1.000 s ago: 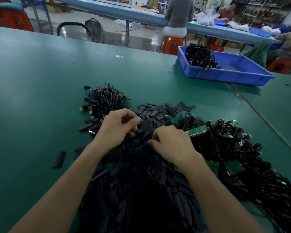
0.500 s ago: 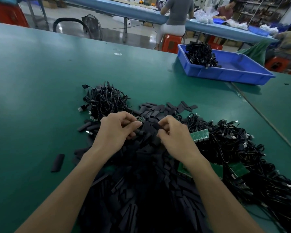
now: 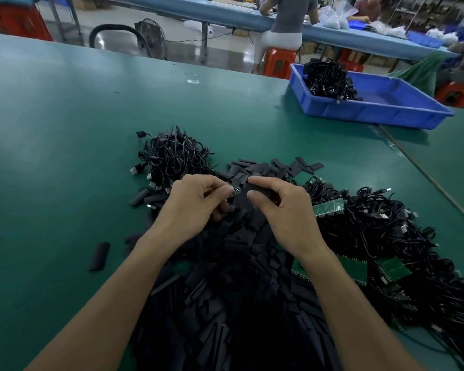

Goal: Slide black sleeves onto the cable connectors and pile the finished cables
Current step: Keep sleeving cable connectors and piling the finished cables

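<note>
Shadow swallowed the near part of the heap of sleeves (image 3: pixel 239 303), where single pieces could not be told apart, and the heap ran off the bottom edge. Both forearms were cut off there too. The tangle of loose cables (image 3: pixel 391 236) on the right spilled out of view at the lower right corner, with green circuit boards (image 3: pixel 328 207) half buried in it. The cable belonging to the connector (image 3: pixel 236 190) was hidden under the left hand (image 3: pixel 196 210), so its run could not be traced. Whether the connector's tip had entered the black sleeve (image 3: pixel 261 189) or only met its mouth was too small to tell.

The left hand pinched the connector between thumb and forefinger, the other fingers curled beneath. The connector showed as a small green tab with dark specks, pointing to the right. The right hand (image 3: pixel 287 215) gripped the black sleeve between thumb and forefinger. The sleeve was a short, flat, matte tube, lying level with one end toward the connector. Both were held just above the far part of the heap, near the middle of the green table (image 3: pixel 65 129).

Beyond the left hand lay a pile of cables (image 3: pixel 172 159), coiled, with metal plugs sticking out on its left side. One stray sleeve (image 3: pixel 99 257) lay apart on the left. A blue tray (image 3: pixel 373 113) at far right held another clump of cables (image 3: pixel 327 79).
</note>
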